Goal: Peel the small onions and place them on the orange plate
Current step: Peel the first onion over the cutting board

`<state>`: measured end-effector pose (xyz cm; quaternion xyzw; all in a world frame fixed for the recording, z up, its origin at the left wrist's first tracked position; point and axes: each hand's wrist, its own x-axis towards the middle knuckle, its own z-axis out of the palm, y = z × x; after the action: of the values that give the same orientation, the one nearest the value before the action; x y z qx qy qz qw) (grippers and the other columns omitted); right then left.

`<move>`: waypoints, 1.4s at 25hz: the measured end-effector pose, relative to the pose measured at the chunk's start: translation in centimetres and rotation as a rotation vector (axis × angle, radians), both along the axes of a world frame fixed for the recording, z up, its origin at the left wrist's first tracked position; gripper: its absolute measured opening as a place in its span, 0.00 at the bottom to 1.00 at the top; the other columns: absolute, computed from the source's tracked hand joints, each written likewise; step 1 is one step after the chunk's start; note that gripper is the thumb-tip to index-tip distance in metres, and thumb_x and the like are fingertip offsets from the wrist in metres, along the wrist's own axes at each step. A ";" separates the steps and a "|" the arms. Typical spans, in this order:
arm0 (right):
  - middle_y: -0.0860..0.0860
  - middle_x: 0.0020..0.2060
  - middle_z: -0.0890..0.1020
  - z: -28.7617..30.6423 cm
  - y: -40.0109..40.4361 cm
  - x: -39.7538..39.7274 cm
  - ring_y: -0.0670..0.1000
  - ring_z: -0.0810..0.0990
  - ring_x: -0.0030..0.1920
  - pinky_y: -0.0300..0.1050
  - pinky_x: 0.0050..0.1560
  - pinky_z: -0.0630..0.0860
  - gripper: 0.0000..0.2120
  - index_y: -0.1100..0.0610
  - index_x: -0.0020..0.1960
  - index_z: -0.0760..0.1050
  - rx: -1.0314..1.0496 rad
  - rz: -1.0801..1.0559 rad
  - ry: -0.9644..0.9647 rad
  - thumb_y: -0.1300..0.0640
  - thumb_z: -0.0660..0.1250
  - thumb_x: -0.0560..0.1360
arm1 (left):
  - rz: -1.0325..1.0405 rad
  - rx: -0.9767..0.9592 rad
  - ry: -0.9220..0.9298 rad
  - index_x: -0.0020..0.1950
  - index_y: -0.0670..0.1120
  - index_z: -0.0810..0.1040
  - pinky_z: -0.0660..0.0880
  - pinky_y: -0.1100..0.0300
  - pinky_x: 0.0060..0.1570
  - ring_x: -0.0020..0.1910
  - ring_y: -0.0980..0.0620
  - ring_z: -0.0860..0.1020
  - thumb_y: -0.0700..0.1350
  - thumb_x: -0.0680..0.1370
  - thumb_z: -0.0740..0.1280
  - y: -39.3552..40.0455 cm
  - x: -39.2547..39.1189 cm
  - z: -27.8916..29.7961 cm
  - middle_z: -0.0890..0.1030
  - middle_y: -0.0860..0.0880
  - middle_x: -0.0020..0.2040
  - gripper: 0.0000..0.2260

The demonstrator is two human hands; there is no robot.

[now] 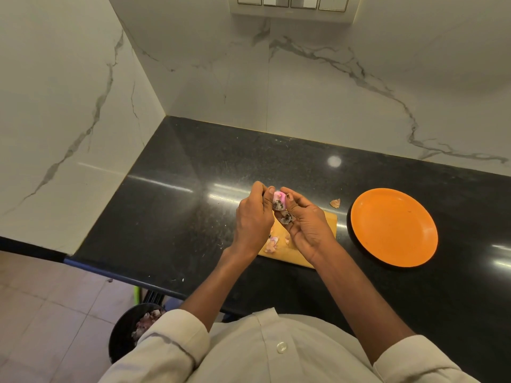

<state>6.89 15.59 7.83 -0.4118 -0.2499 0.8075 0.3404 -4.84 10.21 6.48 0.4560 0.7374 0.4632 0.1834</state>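
Head view | small onion (278,201): pale pink, partly peeled, dark-flecked skin hanging loose, held above cutting board (329,221) on table (179,189) | left hand (253,217) grip: fingertips pinching onion | right hand (307,225) grip: cupped, thumb curled on onion | orange plate (394,226): to the right, bare.

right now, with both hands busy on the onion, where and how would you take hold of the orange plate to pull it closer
Grip the orange plate at its near-left rim, the edge closest to the cutting board, coming in from the left. It lies flat and shallow on the counter, so thumb on top of the raised rim with fingers hooked under its dark underside likely works best. That side looks free; the only scrap of peel lies beyond it.
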 end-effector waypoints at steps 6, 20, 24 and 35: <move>0.61 0.61 0.85 0.1 -0.5 0.3 0.59 0.85 0.61 0.47 0.54 0.85 0.14 0.63 0.63 0.82 0.098 0.028 -0.060 0.62 0.71 0.78 | -0.026 -0.004 -0.067 0.49 0.45 0.72 0.75 0.56 0.27 0.31 0.56 0.79 0.43 0.88 0.60 -0.6 -0.7 0.2 0.78 0.52 0.37 0.08; 0.53 0.54 0.88 0.9 0.0 0.9 0.52 0.87 0.58 0.46 0.58 0.84 0.11 0.59 0.61 0.85 0.316 0.106 -0.275 0.64 0.71 0.79 | -0.204 -0.195 -0.156 0.51 0.50 0.77 0.84 0.43 0.39 0.37 0.50 0.86 0.46 0.77 0.73 -1.0 -2.7 1.8 0.86 0.49 0.39 0.06; 0.51 0.51 0.89 0.6 0.0 1.0 0.51 0.87 0.55 0.40 0.50 0.81 0.10 0.58 0.59 0.86 0.376 0.118 -0.351 0.63 0.73 0.78 | -0.179 -0.228 -0.034 0.48 0.51 0.76 0.82 0.43 0.38 0.37 0.51 0.84 0.49 0.74 0.73 -0.7 -2.2 1.2 0.84 0.51 0.38 0.07; 0.59 0.57 0.86 0.8 0.6 1.2 0.56 0.87 0.58 0.49 0.57 0.85 0.14 0.61 0.64 0.82 0.056 0.043 -0.109 0.68 0.61 0.84 | -0.195 -0.156 -0.517 0.58 0.50 0.83 0.84 0.49 0.51 0.50 0.48 0.85 0.49 0.83 0.70 -0.8 -2.3 -0.1 0.86 0.47 0.50 0.06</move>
<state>8.12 16.23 8.63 -0.4399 -0.2995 0.7838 0.3200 -7.13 9.38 6.36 0.3762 0.6521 0.4861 0.4437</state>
